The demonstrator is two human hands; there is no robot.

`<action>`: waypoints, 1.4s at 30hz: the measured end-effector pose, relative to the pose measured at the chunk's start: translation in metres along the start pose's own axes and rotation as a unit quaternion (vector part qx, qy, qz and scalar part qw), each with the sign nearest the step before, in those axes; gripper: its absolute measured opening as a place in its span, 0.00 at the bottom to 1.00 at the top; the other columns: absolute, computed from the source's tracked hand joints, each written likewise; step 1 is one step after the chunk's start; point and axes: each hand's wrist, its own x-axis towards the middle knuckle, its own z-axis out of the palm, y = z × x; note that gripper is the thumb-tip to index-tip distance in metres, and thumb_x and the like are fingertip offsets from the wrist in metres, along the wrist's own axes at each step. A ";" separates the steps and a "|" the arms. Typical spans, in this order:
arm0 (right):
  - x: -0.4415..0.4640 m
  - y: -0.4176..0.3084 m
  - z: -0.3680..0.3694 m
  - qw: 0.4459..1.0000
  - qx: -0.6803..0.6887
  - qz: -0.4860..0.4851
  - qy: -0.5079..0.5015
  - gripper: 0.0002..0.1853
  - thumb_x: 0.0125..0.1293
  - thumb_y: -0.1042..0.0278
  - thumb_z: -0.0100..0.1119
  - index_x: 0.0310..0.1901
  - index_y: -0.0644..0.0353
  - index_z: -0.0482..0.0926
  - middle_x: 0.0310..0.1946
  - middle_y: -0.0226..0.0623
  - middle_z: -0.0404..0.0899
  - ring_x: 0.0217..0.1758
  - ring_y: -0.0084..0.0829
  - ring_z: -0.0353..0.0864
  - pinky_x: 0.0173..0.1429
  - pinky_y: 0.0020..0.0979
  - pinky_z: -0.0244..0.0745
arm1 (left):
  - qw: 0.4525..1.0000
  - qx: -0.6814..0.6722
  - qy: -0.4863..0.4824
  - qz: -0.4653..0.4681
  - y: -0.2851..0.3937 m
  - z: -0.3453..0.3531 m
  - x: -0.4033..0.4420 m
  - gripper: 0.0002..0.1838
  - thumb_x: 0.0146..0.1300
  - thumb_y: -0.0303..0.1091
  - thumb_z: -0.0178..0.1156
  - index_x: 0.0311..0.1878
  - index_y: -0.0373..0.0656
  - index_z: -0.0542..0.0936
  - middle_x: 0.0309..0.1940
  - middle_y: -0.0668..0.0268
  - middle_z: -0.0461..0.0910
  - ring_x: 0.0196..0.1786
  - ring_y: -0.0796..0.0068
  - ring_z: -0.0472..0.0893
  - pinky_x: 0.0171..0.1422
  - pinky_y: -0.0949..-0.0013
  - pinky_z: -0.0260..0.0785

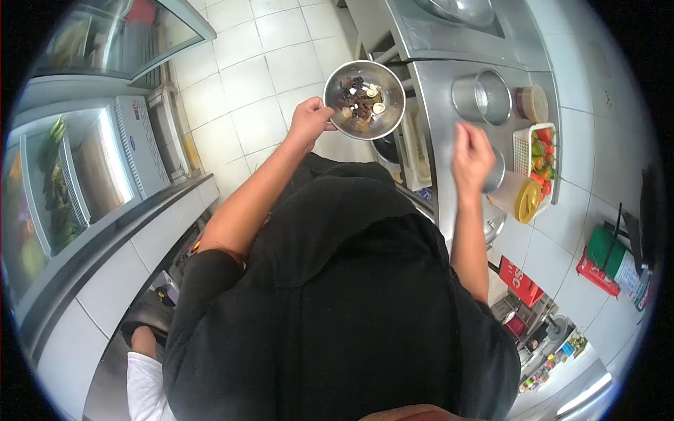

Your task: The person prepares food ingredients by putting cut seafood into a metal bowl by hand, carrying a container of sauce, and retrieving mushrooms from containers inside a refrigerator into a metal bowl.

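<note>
My left hand (309,122) grips the rim of a steel bowl (337,112), thumb over the edge. The bowl is held over the floor beside the counter. Inside lie dark, dried-looking pieces (363,105) and several pale round slices (379,108); I cannot tell their exact kind. My right hand (472,160) hovers at the steel counter, its fingers partly curled and loosely apart, with nothing visible in them. Just past its fingertips stands a steel pot (482,97). Partly behind this hand is another round metal container (496,170), next to a clear jar with a yellow lid (527,198).
A white basket (522,151) of red and green peppers (543,160) and a brown-filled jar (532,104) stand along the wall. Below the counter edge is a drawer (419,151). Glass-fronted coolers (77,175) line the left. Another person's white sleeve (146,382) shows lower left.
</note>
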 end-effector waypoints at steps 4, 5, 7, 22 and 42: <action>-0.049 0.054 -0.058 0.944 -0.281 0.155 -0.076 0.26 0.64 0.56 0.65 0.60 0.59 0.75 0.39 0.52 0.86 0.45 0.52 0.86 0.53 0.46 0.77 | 0.999 -0.021 0.023 -0.008 0.006 -0.017 0.008 0.13 0.61 0.21 0.58 0.23 0.44 0.67 0.24 0.70 0.71 0.29 0.75 0.80 0.34 0.66 0.84; -0.071 0.095 -0.058 0.936 -0.327 0.116 -0.062 0.30 0.63 0.52 0.65 0.62 0.59 0.73 0.38 0.53 0.86 0.46 0.54 0.85 0.54 0.48 0.77 | 0.999 -0.025 0.029 -0.014 0.009 -0.021 0.013 0.13 0.61 0.21 0.58 0.24 0.43 0.67 0.25 0.69 0.71 0.29 0.75 0.80 0.34 0.66 0.84; -0.097 0.145 -0.052 0.945 -0.290 0.136 -0.066 0.25 0.64 0.52 0.65 0.56 0.60 0.76 0.35 0.53 0.85 0.41 0.54 0.85 0.50 0.46 0.78 | 0.999 -0.027 0.041 -0.022 0.017 -0.027 0.023 0.12 0.61 0.21 0.57 0.24 0.43 0.67 0.25 0.69 0.72 0.29 0.74 0.81 0.35 0.66 0.85; 0.145 -0.058 0.056 0.992 0.068 0.027 -0.101 0.11 0.59 0.72 0.72 0.37 0.66 0.77 0.30 0.43 0.82 0.31 0.34 0.83 0.38 0.32 0.77 | 0.986 -0.046 0.161 0.013 0.129 -0.096 0.156 0.11 0.63 0.21 0.56 0.26 0.45 0.69 0.26 0.67 0.75 0.27 0.75 0.80 0.37 0.66 0.85; 0.504 -0.361 0.332 0.899 0.240 -0.289 -0.227 0.09 0.64 0.67 0.66 0.36 0.63 0.77 0.23 0.42 0.78 0.24 0.33 0.76 0.32 0.33 0.70 | 0.943 -0.109 0.309 0.067 0.279 -0.213 0.284 0.07 0.62 0.22 0.56 0.29 0.43 0.71 0.28 0.63 0.78 0.30 0.71 0.83 0.38 0.65 0.85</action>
